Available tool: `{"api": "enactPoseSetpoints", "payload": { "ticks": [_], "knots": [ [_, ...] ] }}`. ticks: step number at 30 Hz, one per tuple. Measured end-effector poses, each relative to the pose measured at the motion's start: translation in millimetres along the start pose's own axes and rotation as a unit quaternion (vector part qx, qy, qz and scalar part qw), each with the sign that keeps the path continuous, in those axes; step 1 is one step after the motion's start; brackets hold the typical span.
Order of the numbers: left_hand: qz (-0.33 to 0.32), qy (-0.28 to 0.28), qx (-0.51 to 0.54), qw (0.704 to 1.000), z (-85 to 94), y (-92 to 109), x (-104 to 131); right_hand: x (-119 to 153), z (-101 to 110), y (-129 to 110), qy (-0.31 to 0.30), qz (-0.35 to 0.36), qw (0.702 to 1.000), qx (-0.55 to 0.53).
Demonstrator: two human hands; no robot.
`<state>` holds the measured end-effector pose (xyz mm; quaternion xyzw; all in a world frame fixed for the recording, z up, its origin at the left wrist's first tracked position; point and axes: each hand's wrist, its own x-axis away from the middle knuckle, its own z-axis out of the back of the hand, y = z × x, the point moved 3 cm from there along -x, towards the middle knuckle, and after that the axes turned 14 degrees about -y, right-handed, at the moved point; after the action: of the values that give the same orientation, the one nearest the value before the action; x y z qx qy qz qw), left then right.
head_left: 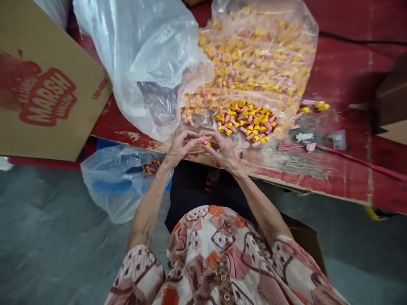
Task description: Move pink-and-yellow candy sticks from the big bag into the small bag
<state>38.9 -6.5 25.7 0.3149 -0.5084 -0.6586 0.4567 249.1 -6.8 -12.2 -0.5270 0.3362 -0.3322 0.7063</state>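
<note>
Between the fingertips of both hands is one small pink-and-white patterned tube with a yellow cap (204, 142). My left hand (181, 146) pinches its patterned end, and my right hand (222, 150) pinches near the yellow cap. Just beyond them, a large clear plastic bag (254, 91) lies open on the red table, with many similar capped tubes (246, 120) spilling at its mouth. A second, whitish plastic bag (149, 55) slumps beside it, left of the tubes, its opening facing my hands.
A printed cardboard box (63, 97) stands at the left. Below the table edge hangs a clear bag (117, 190) with some dark-and-yellow pieces, over something blue. Pink strips (349, 154) and scraps lie on the red table (343, 89) at right, near another brown box (394, 97).
</note>
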Motion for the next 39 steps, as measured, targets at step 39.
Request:
{"api": "enactPoseSetpoints", "payload": {
  "ticks": [39],
  "knots": [
    [-0.029, 0.060, -0.339, 0.939, -60.1, -30.9, -9.6, 15.4, 47.5, 45.6, 0.175, -0.063, 0.911, 0.368]
  ]
}}
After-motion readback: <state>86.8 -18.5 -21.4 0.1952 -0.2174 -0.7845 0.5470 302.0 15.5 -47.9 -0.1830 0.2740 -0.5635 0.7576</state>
